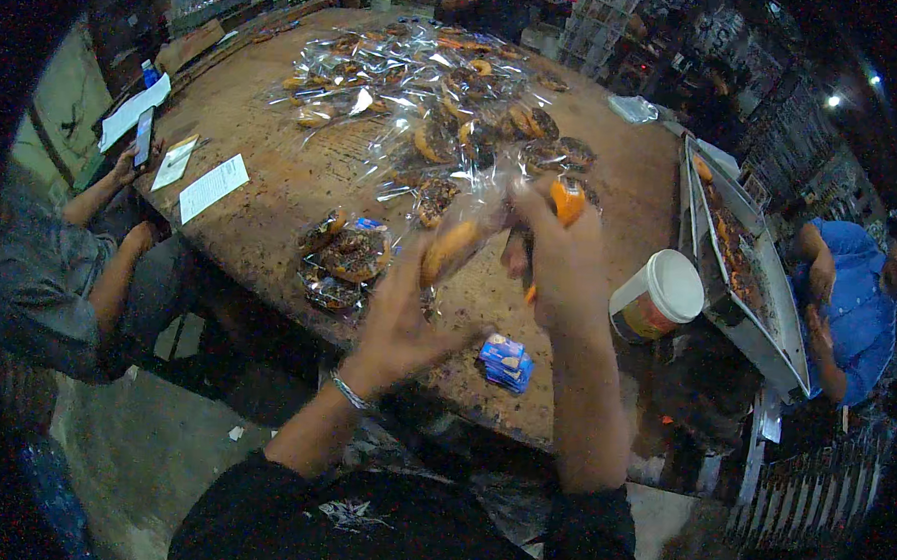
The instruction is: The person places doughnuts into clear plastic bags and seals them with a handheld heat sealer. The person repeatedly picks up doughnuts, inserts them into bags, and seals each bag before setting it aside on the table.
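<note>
My left hand (394, 330), a bracelet at its wrist, is closed on a clear plastic bag holding a ring-shaped baked good (450, 251). Against the bag's gathered neck is my right hand (569, 259), blurred by motion. It grips an orange handheld tool (567, 201), mostly covered by the fingers, so its kind is unclear. Below the hands sits a small stack of blue printed cards (506, 363). Left of my left hand, bagged chocolate-topped doughnuts (352, 255) lie in a cluster. A large heap of bagged doughnuts (442, 84) spreads beyond both hands.
A lidded white bucket (654, 296) stands at right beside a long metal tray (769, 324) with baked goods and crumbs. Papers (214, 187) lie at left, near a seated person holding a phone (144, 137). Another person in blue (849, 297) is beyond the tray.
</note>
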A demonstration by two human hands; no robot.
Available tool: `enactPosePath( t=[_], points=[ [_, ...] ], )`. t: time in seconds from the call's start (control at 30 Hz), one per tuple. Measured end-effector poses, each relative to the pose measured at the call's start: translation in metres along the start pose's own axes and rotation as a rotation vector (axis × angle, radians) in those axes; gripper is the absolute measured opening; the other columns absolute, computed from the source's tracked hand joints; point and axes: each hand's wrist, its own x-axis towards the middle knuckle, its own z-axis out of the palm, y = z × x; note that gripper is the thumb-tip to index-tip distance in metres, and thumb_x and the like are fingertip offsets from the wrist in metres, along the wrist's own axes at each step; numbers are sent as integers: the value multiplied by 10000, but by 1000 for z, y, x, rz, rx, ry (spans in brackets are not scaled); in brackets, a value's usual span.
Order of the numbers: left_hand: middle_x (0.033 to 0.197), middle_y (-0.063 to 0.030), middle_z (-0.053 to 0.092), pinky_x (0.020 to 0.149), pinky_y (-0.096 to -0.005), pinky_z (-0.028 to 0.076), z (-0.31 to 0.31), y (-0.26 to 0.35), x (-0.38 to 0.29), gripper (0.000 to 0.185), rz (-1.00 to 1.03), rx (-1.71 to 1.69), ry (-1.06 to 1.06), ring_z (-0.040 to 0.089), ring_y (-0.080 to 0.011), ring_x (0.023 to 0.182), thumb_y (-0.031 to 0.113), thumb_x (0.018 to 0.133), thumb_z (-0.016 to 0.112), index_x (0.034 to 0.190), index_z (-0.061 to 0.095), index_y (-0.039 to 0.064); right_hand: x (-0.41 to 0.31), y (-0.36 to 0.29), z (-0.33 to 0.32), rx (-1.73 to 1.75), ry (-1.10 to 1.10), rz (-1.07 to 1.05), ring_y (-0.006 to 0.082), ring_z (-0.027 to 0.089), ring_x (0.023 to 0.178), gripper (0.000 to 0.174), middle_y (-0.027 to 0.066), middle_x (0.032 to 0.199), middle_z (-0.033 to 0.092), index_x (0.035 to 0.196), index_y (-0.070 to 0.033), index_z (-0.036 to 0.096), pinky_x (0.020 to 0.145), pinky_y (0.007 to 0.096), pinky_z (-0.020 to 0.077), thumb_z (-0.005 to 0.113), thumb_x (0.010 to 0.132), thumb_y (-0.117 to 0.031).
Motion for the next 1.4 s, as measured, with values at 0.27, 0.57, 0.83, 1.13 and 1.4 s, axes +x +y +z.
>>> enactPosePath(
  t=[0.27, 0.57, 0.83, 1.13, 1.4],
  points=[
    [900, -38, 587, 776, -276, 470, -9, 30, -27, 378, -538, -765, -562, 571, -133, 845, 94, 724, 692, 1035, 500, -1, -101, 14, -28, -226, 247, -139, 83, 537, 570, 157, 7, 633, 553, 869, -22, 598, 546, 204, 439, 629, 814, -166],
    [1005, -82, 624, 809, -274, 470, 0, 48, -45, 305, -537, -815, -662, 593, -132, 873, 220, 882, 552, 1074, 573, -17, -138, 59, -39, -329, 394, 35, 59, 468, 581, 139, -11, 614, 512, 732, -19, 539, 530, 220, 397, 582, 832, -105],
    [988, -78, 615, 861, -286, 431, -7, 54, -56, 412, -644, -1140, -712, 557, -137, 926, 324, 949, 383, 1048, 574, -28, -150, 100, -38, 90, 333, 173, 101, 488, 659, 51, 35, 813, 550, 818, -26, 549, 596, 250, 416, 587, 811, -59],
    [1063, -93, 593, 900, -292, 403, -21, 43, -55, 465, -516, -1116, -724, 537, -153, 990, 354, 954, 346, 1127, 532, -36, -160, 79, -27, -144, 380, -102, 93, 468, 574, 202, 7, 642, 528, 718, -21, 543, 524, 241, 376, 572, 848, -174],
    [1098, -87, 581, 876, -290, 415, -16, 40, -63, 464, -532, -1135, -756, 522, -147, 1012, 342, 957, 339, 1117, 530, -49, -149, 93, -18, 90, 428, 194, 69, 470, 585, 183, -2, 650, 535, 652, -49, 535, 519, 232, 375, 571, 824, -97]
  ],
)
